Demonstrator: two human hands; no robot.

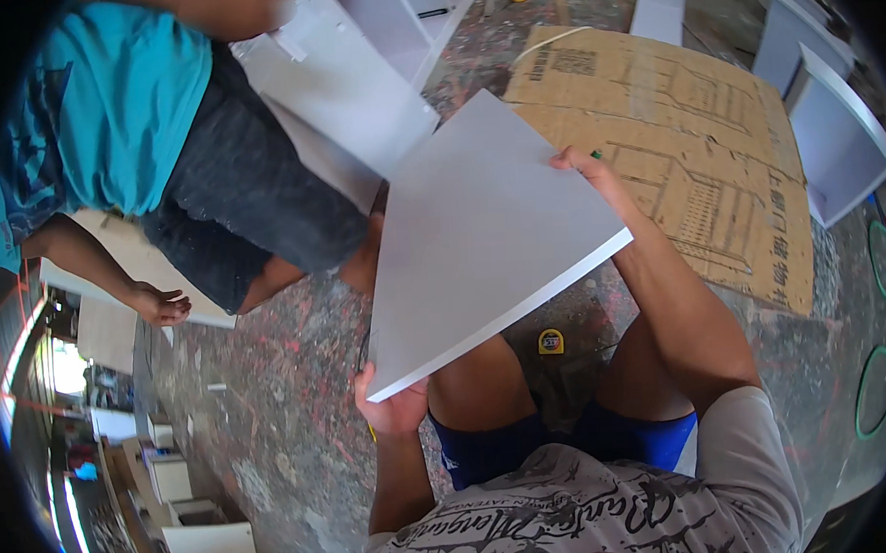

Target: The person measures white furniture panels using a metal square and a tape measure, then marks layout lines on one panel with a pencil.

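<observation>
left hand (pixel 395 407): low by the knee, fingers curled up, gripping | right hand (pixel 579 161): arm stretched forward, fingers hooked over, gripping

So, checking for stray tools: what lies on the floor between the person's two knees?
A yellow tape measure on the paint-speckled floor, seen in the head view.

Paint-spattered concrete floor (pixel 271 426); flattened cardboard sheet (pixel 697 153); white cabinet parts (pixel 836 136) along edges; daylight at left.

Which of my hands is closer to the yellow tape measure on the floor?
Left. Your left hand grips the grey board's near corner, just left of the tape measure. Your right hand holds the board's far edge, well beyond it.
</observation>
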